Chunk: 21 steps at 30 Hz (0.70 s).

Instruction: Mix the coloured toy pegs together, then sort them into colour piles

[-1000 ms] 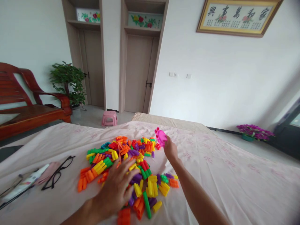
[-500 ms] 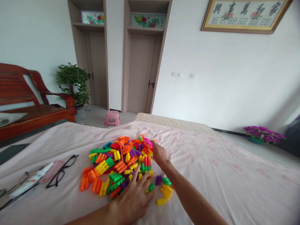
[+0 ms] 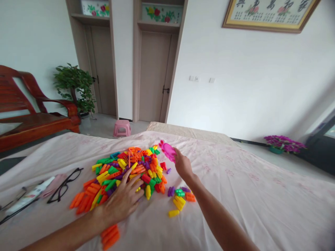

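A heap of plastic toy building blocks (image 3: 112, 170) in orange, yellow, green, red and purple lies on the pale bedsheet (image 3: 235, 195). My left hand (image 3: 124, 197) rests on the heap's near side with its fingers spread, holding nothing. Just right of the heap, my right hand (image 3: 183, 165) grips a bright pink flat plastic piece (image 3: 167, 150) by its near end. That piece has a rounded outline with small knobs at the far end and is raised slightly off the sheet. Several loose blocks, among them a yellow block (image 3: 173, 213), are scattered below my right wrist.
Black-framed glasses (image 3: 62, 188) and a white tube (image 3: 31, 197) lie to the left. An orange block (image 3: 110, 237) sits near my left forearm. Beyond the sheet are a pink stool (image 3: 122, 128), a wooden bench (image 3: 34, 122) and a potted plant (image 3: 75, 85).
My right hand has drawn the pink piece clear of the heap. My left hand has moved left, shifting blocks that way and opening a gap from the loose ones. The camera view has shifted slightly.
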Tool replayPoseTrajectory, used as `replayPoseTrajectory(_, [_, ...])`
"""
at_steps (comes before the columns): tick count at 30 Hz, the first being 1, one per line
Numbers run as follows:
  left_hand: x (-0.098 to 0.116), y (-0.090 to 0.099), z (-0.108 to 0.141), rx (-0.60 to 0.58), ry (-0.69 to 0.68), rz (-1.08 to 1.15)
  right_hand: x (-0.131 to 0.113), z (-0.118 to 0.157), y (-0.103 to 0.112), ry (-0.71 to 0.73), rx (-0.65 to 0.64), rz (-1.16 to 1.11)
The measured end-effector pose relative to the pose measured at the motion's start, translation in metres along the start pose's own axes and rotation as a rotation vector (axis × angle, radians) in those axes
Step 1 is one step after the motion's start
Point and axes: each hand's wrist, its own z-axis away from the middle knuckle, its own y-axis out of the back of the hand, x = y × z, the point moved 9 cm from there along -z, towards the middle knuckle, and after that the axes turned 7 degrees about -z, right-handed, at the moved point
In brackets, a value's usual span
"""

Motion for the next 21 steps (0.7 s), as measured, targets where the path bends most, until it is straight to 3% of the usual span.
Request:
replayPoseTrajectory(3, [0.007, 0.012, -0.009, 0.053, 0.046, 0.084, 0.06, 0.008, 0.022, -0.179, 0.055, 0.07])
replayPoseTrajectory(6, [0.049, 0.025, -0.03, 0.077, -0.035, 0.188, 0.096, 0.023, 0.029, -0.263, 0.052, 0.157])
replayPoseTrajectory(10, [0.129, 0.023, -0.071, 0.048, -0.254, 0.223, 0.086, 0.038, 0.014, -0.178, -0.028, 0.198])
replayPoseTrajectory(12, [0.15, 0.012, -0.091, 0.037, -0.28, 0.217, 0.065, 0.042, 0.004, -0.088, -0.081, 0.17])
replayPoseTrajectory(14, [0.152, -0.005, -0.109, 0.016, -0.225, 0.191, 0.043, 0.044, -0.004, -0.004, -0.123, 0.115])
replayPoseTrajectory(16, [0.138, -0.023, -0.119, 0.002, -0.146, 0.151, 0.023, 0.046, -0.01, 0.055, -0.155, 0.033])
replayPoseTrajectory(21, [0.088, -0.048, -0.105, 0.002, -0.022, 0.01, -0.004, 0.043, -0.015, 0.137, -0.15, -0.269])
